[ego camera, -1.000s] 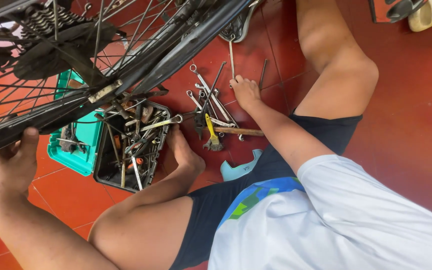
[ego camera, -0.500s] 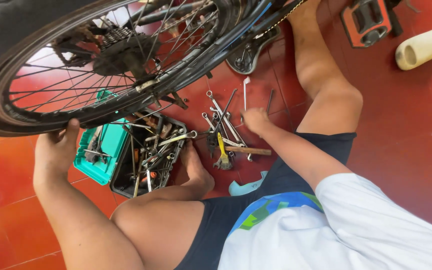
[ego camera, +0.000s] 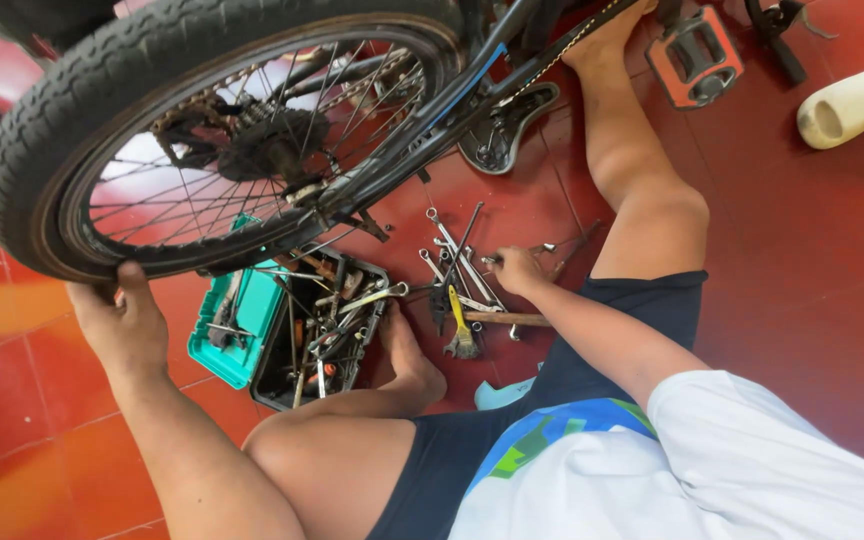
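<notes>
Seen from the head camera, looking down past a white shirt and dark shorts onto glossy red floor tiles [ego camera: 832, 300] with thin pale grout lines. Left hand [ego camera: 117, 315] curled over the lower edge of the bicycle tyre [ego camera: 42, 140], fingers hooked onto the tread, thumb on the sidewall, so closed around the rubber. Above that grip, the spoked wheel with chain and sprocket [ego camera: 272, 150] at its hub, and the dark frame running up to the right. Just right of that hand, on the floor, a teal tray [ego camera: 237, 335] beside a black toolbox [ego camera: 327, 330] crammed with tools. Right hand [ego camera: 517, 270] lowered onto a scatter of wrenches [ego camera: 457, 265] on the tiles, fingertips pinched on one slim steel tool; exactly which piece cannot be told. Just below this hand, a wooden-handled hammer [ego camera: 502, 319] lying flat, with a yellow-handled brush [ego camera: 460, 330] left of it. Up and right of this hand, a bare leg stretched across the floor, then an orange pedal [ego camera: 697, 60] and a cream sandal [ego camera: 852, 105] near the frame's corner.
</notes>
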